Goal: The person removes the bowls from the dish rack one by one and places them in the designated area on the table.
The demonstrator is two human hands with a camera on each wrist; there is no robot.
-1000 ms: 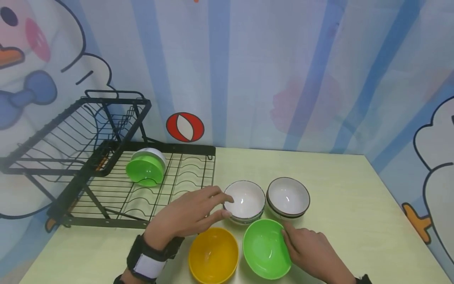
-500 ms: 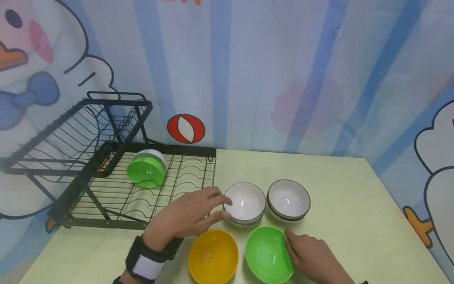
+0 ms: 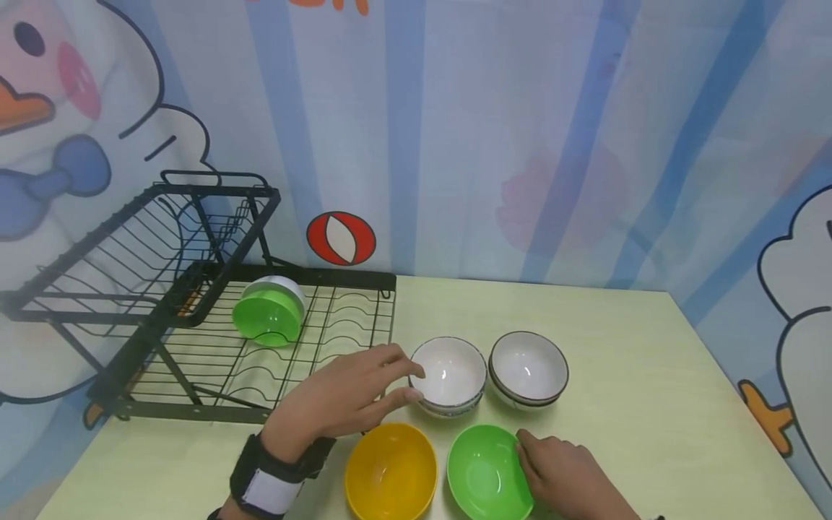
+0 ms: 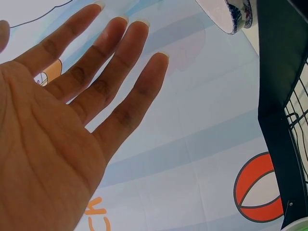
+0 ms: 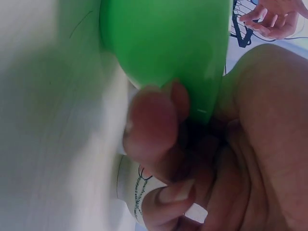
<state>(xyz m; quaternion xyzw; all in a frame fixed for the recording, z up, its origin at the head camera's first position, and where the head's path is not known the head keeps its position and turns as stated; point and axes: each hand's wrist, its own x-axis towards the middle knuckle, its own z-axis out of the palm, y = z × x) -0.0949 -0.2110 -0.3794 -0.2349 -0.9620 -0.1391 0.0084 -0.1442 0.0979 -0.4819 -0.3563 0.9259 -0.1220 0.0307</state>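
A green bowl point(image 3: 489, 473) stands upright on the table at the front, its right rim pinched by my right hand point(image 3: 568, 473). In the right wrist view, curled fingers press against the green bowl's side point(image 5: 168, 43). My left hand point(image 3: 347, 390) hangs in the air with fingers spread and holds nothing; its palm point(image 4: 43, 144) faces the left wrist camera. Nearest to its fingertips are a stack of white bowls point(image 3: 448, 372) with patterned outsides and, below, a yellow bowl point(image 3: 392, 473). A second stack of dark-rimmed white bowls point(image 3: 529, 367) sits to the right.
On the left stands a black two-tier dish rack point(image 3: 195, 412). In its lower tier, a green bowl point(image 3: 266, 318) leans on edge in front of a white bowl point(image 3: 279, 283). A printed curtain point(image 3: 455, 144) hangs behind the pale table point(image 3: 650, 404).
My right hand has drawn the green bowl slightly toward me, away from the white stacks. The left hand keeps its place. The whole head view has shifted a little downward.
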